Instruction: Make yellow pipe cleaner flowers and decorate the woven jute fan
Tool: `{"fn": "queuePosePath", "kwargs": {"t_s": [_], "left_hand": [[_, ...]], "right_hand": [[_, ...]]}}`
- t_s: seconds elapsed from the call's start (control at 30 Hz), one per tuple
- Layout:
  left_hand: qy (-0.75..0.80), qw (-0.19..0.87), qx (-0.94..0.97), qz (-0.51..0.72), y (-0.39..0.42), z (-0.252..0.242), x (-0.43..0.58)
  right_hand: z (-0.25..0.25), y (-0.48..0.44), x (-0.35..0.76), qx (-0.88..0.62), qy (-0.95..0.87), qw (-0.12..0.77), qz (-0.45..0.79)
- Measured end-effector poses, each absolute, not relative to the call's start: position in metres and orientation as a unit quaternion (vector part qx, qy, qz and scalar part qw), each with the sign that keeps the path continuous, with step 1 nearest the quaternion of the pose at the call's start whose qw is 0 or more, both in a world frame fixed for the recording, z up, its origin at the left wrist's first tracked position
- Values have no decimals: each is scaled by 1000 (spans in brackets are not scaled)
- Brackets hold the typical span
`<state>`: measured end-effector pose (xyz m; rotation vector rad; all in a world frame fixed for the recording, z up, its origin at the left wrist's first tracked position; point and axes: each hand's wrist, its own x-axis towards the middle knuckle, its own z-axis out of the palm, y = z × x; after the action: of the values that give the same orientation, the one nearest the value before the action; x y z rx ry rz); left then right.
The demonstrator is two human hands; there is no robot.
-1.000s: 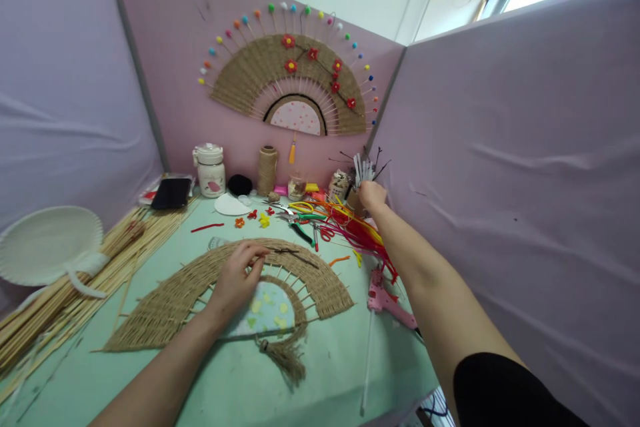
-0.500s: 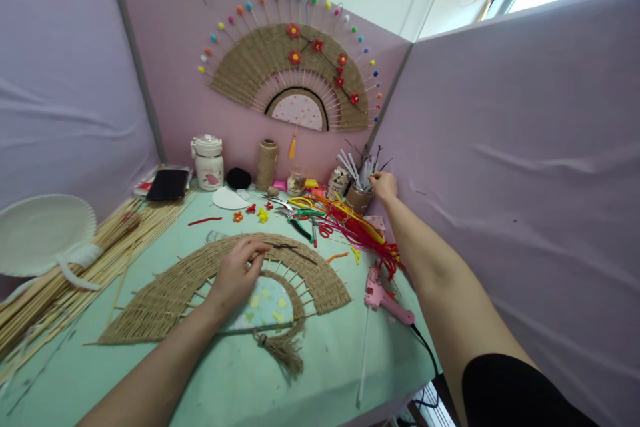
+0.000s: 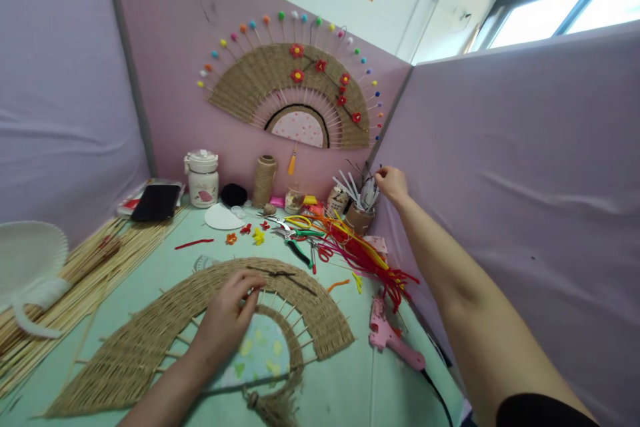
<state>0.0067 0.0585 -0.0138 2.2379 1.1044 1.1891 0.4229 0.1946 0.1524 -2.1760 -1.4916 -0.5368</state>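
My left hand [image 3: 233, 310] rests on the woven fan [image 3: 330, 320], fingers loosely bent and a gap between thumb and fingertips. Just beyond those fingertips, a thin dark twig [image 3: 287, 275] lies across the fan's upper band. The fan has a pale blue patterned centre [image 3: 267, 345] and a twine tassel [image 3: 273, 407] at its lower edge. At the back right corner, my right hand [image 3: 393, 183] is closed in a pinch at the dark twigs [image 3: 357, 167] standing in a brown holder [image 3: 359, 219]. White glue sticks [image 3: 350, 187] stand in that holder too.
A pink glue gun [image 3: 393, 337] with a cord lies right of the fan. Red and yellow pipe cleaners [image 3: 363, 253], pliers [image 3: 299, 253] and small craft flowers [image 3: 258, 235] lie behind it. Reed sticks [image 3: 95, 267] cover the left side. Another decorated fan [image 3: 250, 80] hangs on the partition.
The view has tilted up, so the table sits lower in the picture. My left hand's fingertips have drawn slightly away from the twig on the fan. My right hand stays at the holder.
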Motion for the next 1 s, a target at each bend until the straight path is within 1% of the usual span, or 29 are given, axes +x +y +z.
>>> {"fn": "queuePosePath", "kwargs": {"t_s": [0.17,0.33,0.57,0.8,1.0], "left_hand": [[381,157,812,413,57,-13,5],[384,134,814,415,57,-14,3],[386,116,819,409,57,-16,0],[378,110,830,395,57,-21,1],[379,104,835,386,58,-23,-2]], "right_hand": [[168,227,431,-754,-607,158,-195],[176,254,432,-766,-595,136,-201],[196,269,449,-794,-568,95,-196],[205,293,453,-794,-583,42,-167],[192,321,452,-812,-576,29,-96]]}}
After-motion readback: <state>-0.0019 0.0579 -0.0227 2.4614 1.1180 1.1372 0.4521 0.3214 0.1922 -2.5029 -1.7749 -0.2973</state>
